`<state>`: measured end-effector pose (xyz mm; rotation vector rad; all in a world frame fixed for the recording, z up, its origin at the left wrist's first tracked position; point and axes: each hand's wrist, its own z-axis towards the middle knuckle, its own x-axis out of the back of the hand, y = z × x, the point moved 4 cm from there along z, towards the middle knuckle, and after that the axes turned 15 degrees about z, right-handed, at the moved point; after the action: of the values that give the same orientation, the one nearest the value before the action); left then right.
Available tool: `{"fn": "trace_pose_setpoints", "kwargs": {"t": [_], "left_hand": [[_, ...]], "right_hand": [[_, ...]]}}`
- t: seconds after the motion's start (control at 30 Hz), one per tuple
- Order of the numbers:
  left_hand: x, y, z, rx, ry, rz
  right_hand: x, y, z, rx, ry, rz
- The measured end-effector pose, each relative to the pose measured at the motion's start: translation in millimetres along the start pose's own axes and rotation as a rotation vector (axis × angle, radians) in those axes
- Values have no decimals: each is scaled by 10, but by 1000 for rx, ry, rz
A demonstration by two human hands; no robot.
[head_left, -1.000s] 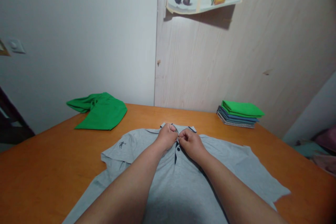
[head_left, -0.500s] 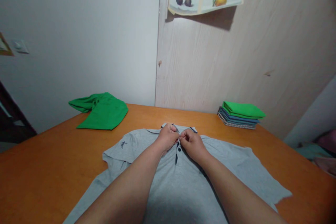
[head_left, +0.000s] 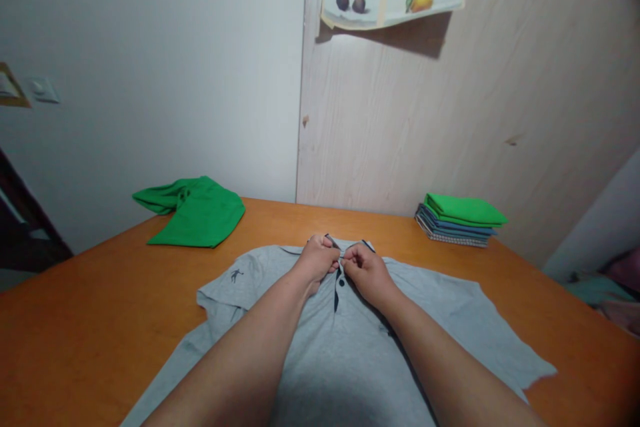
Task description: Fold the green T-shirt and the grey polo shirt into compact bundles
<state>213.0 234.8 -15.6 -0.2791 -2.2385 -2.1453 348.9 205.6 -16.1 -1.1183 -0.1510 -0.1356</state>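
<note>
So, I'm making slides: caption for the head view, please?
Left hand and right hand pinch a grey shirt on a table, near its collar.

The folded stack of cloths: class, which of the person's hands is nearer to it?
Right. The right hand, on the grey shirt, is left of the stack of cloths; the left hand, also on the shirt, is farther left.

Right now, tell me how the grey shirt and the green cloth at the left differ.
Colour: the grey shirt is pale; the green cloth is strongly coloured. Pose: the shirt lies spread out, the cloth partly bunched at its left end. Contact: the left hand and right hand pinch the shirt; neither touches the cloth. Both lie on the orange tabletop.
</note>
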Motion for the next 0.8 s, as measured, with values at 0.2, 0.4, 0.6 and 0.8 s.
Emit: {"fn": "trace_pose_setpoints", "kwargs": {"t": [0.2, 0.4, 0.6, 0.8], "left_hand": [[12, 27, -11, 25, 18, -35], [20, 13, -5, 37, -8, -49], [19, 5, -5, 26, -34, -65], [19, 13, -11, 8, -44, -68]], "right_hand": [[-20, 60, 23, -48, -32, 199], [-23, 9, -6, -169, -29, 329], [-13, -13, -30, -323, 39, 486], [-20, 12, 7, -397, 91, 547]]}}
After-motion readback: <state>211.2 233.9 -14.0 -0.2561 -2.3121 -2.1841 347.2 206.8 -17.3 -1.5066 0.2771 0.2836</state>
